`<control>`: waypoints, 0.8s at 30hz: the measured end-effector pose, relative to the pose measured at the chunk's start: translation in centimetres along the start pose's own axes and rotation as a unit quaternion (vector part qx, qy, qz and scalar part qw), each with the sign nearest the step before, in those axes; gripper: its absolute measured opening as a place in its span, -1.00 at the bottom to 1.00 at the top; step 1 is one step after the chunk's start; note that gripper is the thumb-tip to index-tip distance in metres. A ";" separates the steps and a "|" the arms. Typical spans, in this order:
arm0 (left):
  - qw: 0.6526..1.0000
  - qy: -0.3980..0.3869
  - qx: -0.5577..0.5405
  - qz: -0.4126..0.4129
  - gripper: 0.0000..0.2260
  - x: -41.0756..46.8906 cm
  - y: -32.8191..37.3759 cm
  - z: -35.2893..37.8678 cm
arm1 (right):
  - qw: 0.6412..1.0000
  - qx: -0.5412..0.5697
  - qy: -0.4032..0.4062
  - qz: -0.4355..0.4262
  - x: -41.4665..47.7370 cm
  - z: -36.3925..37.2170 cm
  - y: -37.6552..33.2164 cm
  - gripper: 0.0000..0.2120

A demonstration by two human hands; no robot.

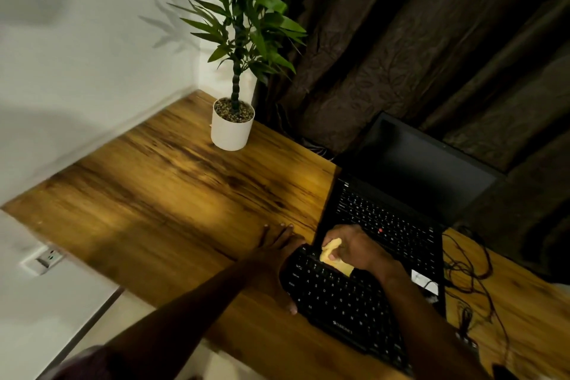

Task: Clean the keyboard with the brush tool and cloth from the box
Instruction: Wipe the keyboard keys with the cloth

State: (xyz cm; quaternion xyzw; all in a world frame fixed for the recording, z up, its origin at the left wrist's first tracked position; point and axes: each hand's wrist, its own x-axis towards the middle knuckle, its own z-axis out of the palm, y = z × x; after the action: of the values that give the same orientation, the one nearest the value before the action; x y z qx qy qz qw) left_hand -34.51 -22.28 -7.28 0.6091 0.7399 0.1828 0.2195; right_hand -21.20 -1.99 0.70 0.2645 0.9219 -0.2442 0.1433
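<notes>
A black external keyboard (336,296) lies at the wooden desk's near edge, partly over the front of an open black laptop (410,194). My right hand (357,248) is closed around a crumpled yellow cloth (334,254) and presses it on the keyboard's top rows. My left hand (276,251) lies flat at the keyboard's left end, fingers spread on the desk and thumb along the keyboard's side. No brush tool or box is in view.
A potted plant in a white pot (231,129) stands at the desk's back corner. Dark cables (472,271) trail on the desk right of the laptop. Brown curtains (431,40) hang behind. A wall socket (46,259) sits at lower left.
</notes>
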 end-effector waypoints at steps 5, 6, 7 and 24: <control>1.000 0.002 0.004 0.007 0.28 0.0 -0.4 0.3 | 1.000 0.018 0.017 0.009 -0.9 0.0 1.1 -0.71; 1.000 0.001 0.006 0.006 0.29 0.1 -0.4 0.4 | 0.999 0.018 0.016 0.024 -1.3 -0.2 1.8 -0.70; 1.000 0.000 0.007 0.005 0.30 0.0 -0.4 0.5 | 0.999 0.019 0.014 0.035 -1.8 -0.4 2.5 -0.65; 1.000 0.000 0.021 0.008 0.28 -0.2 -0.1 0.2 | 0.997 -0.010 0.028 0.065 -5.2 -0.5 5.6 -0.69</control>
State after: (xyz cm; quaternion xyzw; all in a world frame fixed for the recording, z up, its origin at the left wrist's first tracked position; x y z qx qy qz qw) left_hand -34.46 -22.50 -7.44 0.6195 0.7386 0.1686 0.2054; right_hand -13.87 0.27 1.05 0.3293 0.9087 -0.2179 0.1352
